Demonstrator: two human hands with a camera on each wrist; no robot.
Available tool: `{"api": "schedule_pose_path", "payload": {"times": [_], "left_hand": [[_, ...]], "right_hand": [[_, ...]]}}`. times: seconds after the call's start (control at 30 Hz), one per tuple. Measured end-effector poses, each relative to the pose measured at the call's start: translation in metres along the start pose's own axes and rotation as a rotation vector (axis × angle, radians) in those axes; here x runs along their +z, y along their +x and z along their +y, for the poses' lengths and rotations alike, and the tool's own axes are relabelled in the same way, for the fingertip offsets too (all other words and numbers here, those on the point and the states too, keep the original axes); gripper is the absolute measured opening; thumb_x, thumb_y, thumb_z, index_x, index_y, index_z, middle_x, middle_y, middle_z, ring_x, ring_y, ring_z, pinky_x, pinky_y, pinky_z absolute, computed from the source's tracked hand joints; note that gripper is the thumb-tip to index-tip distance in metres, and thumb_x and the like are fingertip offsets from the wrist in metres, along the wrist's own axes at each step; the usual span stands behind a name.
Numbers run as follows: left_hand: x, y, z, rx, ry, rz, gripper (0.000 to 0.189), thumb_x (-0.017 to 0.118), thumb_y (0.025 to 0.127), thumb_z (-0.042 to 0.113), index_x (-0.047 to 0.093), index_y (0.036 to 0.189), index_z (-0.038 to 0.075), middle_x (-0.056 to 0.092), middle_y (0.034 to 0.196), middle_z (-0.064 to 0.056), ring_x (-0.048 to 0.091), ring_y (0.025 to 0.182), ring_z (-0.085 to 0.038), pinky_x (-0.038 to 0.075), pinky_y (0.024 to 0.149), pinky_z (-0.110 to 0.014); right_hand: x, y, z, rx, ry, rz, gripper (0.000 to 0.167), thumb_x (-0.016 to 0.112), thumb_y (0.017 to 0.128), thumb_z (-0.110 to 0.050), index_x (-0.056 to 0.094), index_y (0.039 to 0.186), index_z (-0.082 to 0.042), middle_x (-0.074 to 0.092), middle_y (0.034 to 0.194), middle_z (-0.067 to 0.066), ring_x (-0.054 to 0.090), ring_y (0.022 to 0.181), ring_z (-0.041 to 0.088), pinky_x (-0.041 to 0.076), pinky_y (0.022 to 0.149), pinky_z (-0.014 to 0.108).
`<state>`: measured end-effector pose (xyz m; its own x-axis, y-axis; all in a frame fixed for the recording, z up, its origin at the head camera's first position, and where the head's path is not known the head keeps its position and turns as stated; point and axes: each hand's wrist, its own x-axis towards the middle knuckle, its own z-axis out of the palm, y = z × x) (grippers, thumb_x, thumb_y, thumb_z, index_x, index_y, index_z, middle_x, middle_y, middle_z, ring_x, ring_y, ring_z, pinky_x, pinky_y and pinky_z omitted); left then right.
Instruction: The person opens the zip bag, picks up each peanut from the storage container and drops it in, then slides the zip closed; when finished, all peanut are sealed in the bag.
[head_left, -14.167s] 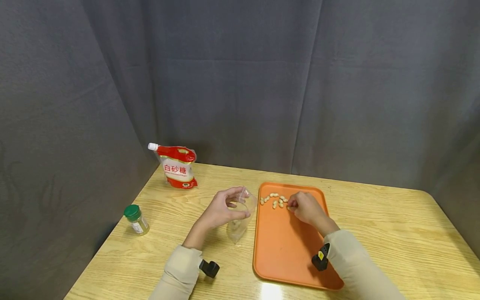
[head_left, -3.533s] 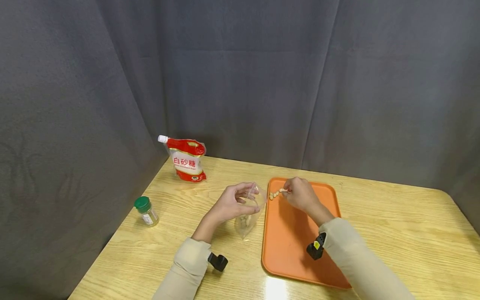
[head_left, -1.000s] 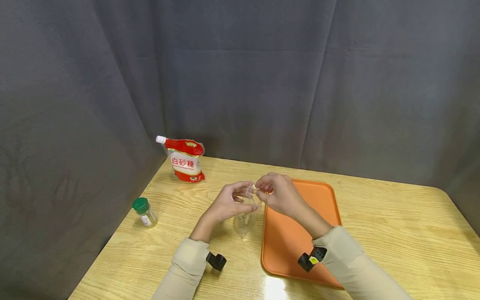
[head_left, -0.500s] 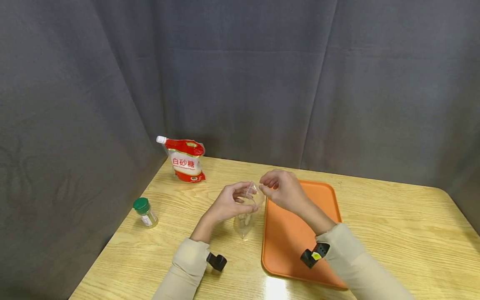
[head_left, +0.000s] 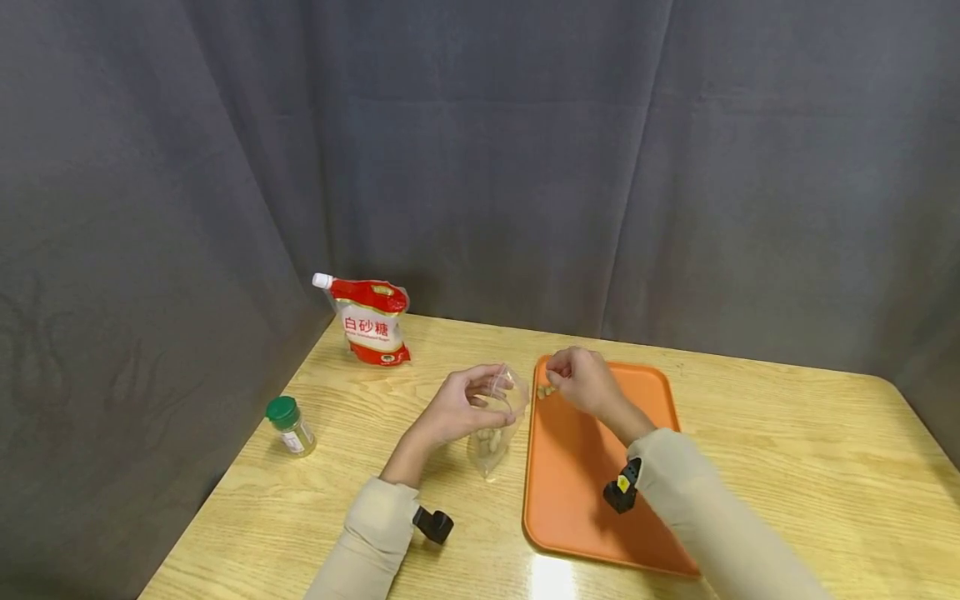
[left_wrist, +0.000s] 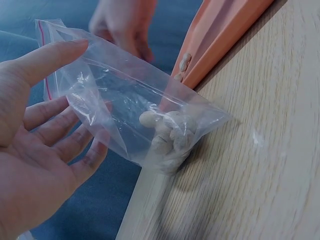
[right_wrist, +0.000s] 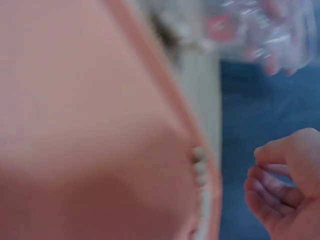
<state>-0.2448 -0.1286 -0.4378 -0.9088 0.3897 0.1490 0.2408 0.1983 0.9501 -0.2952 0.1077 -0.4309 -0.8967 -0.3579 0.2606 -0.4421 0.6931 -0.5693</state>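
My left hand holds a clear zip-lock bag by its gaping mouth, thumb on one side and fingers on the other. Several peanuts in their shells lie in the bottom of the bag, which hangs just left of the orange tray. Above the tray's far left corner is my right hand, its fingers loosely bent. In the right wrist view nothing shows between the thumb and fingertips. Beside that hand, a few peanuts lie along the tray's rim, partly hidden by the fingers in the head view.
A red and white sugar pouch with a white cap stands at the back left of the wooden table. Nearer on the left is a small jar with a green lid. A grey curtain rises behind the table.
My right hand has moved from the bag's mouth back over the tray. Compared with the oldest frame, fewer peanuts lie on the tray and more in the bag. The left hand stays put.
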Motion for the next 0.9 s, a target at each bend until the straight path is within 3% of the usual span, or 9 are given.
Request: {"api": "schedule_pose_path", "payload": {"times": [0.17,0.33,0.57,0.73,0.9], "left_hand": [[-0.001,-0.001,0.0,0.003,-0.009,-0.003,0.071,0.081,0.081,0.009,0.048,0.143,-0.003,0.064,0.126,-0.017,0.06,0.117,-0.033,0.044,0.1,-0.052],[-0.002,0.0,0.0,0.007,-0.008,0.008,0.071,0.081,0.08,0.009,0.049,0.143,-0.001,0.065,0.125,-0.016,0.06,0.116,-0.03,0.045,0.1,-0.051],[-0.003,-0.001,-0.001,0.009,0.004,0.013,0.071,0.082,0.08,0.011,0.05,0.142,-0.001,0.066,0.124,-0.014,0.061,0.114,-0.028,0.046,0.099,-0.05],[-0.003,-0.001,-0.001,0.013,-0.001,0.017,0.07,0.081,0.081,0.009,0.049,0.142,-0.002,0.065,0.125,-0.016,0.06,0.116,-0.032,0.045,0.099,-0.052],[-0.004,-0.003,0.0,0.005,0.019,0.024,0.069,0.081,0.081,0.011,0.05,0.142,0.0,0.066,0.123,-0.013,0.062,0.114,-0.027,0.047,0.099,-0.048]], "right_hand": [[0.017,0.0,0.018,-0.078,-0.061,-0.062,0.015,0.066,0.086,0.007,0.075,0.096,0.002,0.07,0.095,0.013,0.066,0.088,0.029,0.056,0.077,0.044],[0.022,0.001,0.023,-0.146,-0.127,-0.084,0.025,0.06,0.078,0.016,0.075,0.086,-0.004,0.071,0.088,0.008,0.064,0.081,0.023,0.055,0.072,0.04],[0.022,0.001,0.025,-0.113,-0.198,-0.099,0.023,0.063,0.077,0.016,0.071,0.078,-0.006,0.063,0.077,0.003,0.05,0.071,0.016,0.045,0.065,0.033],[0.023,0.002,0.025,-0.094,-0.25,-0.116,0.023,0.065,0.079,0.014,0.072,0.078,-0.008,0.063,0.081,0.002,0.051,0.073,0.015,0.045,0.064,0.032],[0.025,0.0,0.026,-0.091,-0.282,-0.116,0.022,0.064,0.08,0.013,0.07,0.077,-0.008,0.062,0.081,0.003,0.05,0.071,0.016,0.044,0.062,0.032]]}}
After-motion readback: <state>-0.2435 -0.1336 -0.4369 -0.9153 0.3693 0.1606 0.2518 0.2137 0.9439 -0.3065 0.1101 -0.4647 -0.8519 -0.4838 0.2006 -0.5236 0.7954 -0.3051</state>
